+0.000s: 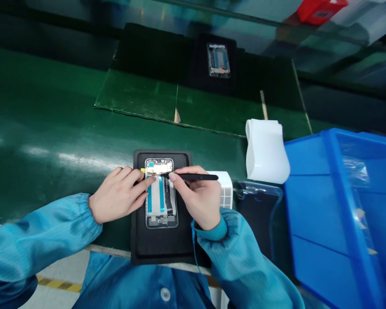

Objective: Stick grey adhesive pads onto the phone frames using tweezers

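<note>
An open smartphone (155,201) lies with its insides showing in a black tray (186,244) at the table's near edge. Its circuit board is at the far end, and blue strips and a dark flex cable run below. My left hand (119,193) rests palm down at the phone's left side, holding nothing, with a fingertip touching it just below the board. In a pen grip, my right hand (201,197) holds a slim black pen-shaped tool (197,177). Its tip meets the phone beside that fingertip; whether it is tweezers or a pry stick I cannot tell.
Right of the tray are a white box with a grid (225,189), a clear-edged dark sheet (257,223), a white curled sheet (266,150) and a large blue bin (312,206). Another opened phone (218,61) lies on a black tray on the raised green board (141,96).
</note>
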`<state>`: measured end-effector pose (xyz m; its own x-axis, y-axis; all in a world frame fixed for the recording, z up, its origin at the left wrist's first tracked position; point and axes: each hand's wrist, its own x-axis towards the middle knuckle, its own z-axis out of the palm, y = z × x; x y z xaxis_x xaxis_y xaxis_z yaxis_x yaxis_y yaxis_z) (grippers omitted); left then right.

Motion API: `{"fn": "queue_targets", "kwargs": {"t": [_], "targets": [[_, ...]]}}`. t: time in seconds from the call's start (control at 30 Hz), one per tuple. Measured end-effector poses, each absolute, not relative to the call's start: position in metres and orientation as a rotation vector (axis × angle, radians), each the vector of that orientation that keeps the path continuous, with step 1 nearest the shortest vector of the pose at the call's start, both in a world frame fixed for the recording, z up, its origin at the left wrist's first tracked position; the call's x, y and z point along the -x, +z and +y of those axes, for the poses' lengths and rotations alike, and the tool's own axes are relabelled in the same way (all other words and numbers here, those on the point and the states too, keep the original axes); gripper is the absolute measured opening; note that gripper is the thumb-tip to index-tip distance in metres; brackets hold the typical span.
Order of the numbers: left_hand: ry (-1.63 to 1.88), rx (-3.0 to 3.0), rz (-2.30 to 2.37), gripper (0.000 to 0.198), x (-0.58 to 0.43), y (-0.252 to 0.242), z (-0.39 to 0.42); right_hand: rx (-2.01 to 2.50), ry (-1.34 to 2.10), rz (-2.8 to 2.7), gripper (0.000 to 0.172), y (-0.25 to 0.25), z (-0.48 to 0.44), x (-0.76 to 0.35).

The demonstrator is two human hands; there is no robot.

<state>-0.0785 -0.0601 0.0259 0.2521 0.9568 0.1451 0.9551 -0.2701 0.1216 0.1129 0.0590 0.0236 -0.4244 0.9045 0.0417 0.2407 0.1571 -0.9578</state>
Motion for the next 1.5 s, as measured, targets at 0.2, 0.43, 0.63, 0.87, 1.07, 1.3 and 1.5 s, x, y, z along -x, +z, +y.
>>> {"fn": "queue_targets", "kwargs": {"t": [0.2, 0.43, 0.63, 0.87, 1.07, 1.3, 1.5], "targets": [[0.282, -2.482, 1.965, 0.039, 0.072, 0.025, -0.063, 1.074, 1.317, -1.775, 0.013, 0.017, 0.06, -0.113], [0.445, -2.155, 2.283, 0.037, 0.066, 0.022, -0.072, 1.053, 1.395, -1.683, 0.019, 0.015, 0.062, -0.109], [0.234, -1.66, 2.415, 0.047, 0.065, 0.026, -0.07, 1.01, 1.466, -1.563, 0.024, 0.026, 0.064, -0.109], [-0.421, -1.71, 2.648, 0.047, 0.198, 0.06, -0.099, 0.863, 1.405, -1.664, 0.011, 0.059, 0.049, -0.159], [-0.438, -2.08, 2.802, 0.041, 0.205, 0.093, -0.036, 0.833, 1.307, -1.704, 0.005, 0.058, 0.044, -0.188], [0.051, -1.889, 2.481, 0.053, 0.068, 0.069, 0.174, 0.628, 1.009, -1.795, 0.006, 0.032, 0.048, -0.186], [0.146, -1.754, 2.425, 0.05, 0.046, 0.053, 0.267, 0.49, 0.86, -1.814, 0.017, 0.021, 0.047, -0.182]]}}
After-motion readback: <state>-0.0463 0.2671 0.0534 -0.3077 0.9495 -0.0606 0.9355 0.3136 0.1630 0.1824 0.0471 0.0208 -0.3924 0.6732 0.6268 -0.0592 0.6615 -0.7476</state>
